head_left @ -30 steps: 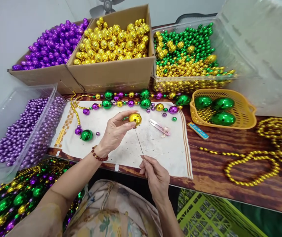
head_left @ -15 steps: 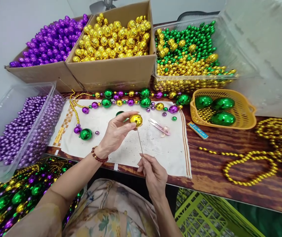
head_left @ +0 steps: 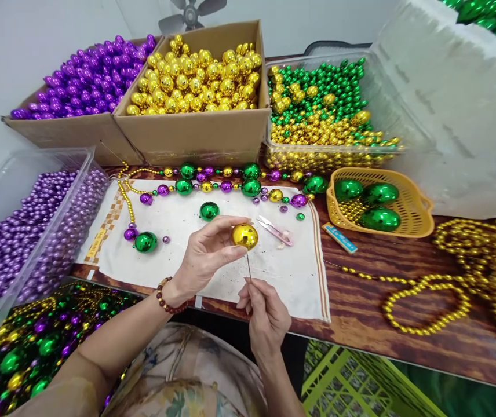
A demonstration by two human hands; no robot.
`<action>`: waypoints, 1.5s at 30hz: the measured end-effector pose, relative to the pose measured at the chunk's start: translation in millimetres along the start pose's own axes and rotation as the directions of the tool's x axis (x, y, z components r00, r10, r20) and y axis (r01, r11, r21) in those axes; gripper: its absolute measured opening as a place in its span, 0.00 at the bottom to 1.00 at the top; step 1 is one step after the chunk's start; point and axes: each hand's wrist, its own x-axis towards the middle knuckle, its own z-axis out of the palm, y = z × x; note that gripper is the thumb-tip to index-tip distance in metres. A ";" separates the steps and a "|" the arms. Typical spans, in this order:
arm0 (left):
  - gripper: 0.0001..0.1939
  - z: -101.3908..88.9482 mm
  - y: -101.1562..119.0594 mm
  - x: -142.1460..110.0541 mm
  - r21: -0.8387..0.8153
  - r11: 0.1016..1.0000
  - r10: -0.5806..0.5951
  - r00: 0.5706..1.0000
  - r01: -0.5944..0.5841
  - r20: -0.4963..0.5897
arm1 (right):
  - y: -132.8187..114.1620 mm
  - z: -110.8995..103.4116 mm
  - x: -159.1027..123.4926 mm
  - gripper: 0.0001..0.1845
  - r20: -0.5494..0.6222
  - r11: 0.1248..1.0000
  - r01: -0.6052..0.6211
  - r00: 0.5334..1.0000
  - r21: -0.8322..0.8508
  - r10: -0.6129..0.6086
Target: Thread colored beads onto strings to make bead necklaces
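A large shiny gold bead is pinched between the thumb and fingers of my left hand, above the white towel. Just below it, my right hand grips a long thin needle whose upper end meets the bead's underside. Whether the tip has entered the bead cannot be made out. Beyond my left hand lies a loose green bead. Pink-handled thread snips rest right of the gold bead. A strand of green, purple and gold beads stretches along the towel's far edge.
Cardboard boxes of purple and gold beads stand at the back. Clear bins hold lilac beads and green and gold beads. An orange basket, a small blue packet and gold bead strings lie rightward.
Both hands sit slightly lower in view, with the gold bead tipped and closer to my right hand. Less of the needle shows between them. The green bead behind is more exposed.
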 end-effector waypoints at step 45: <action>0.15 3.7 11.4 -1.3 0.064 0.997 -0.046 0.997 0.050 -0.063 | 6.1 24.7 -12.7 0.08 0.044 0.995 -0.103 0.994 0.012 0.102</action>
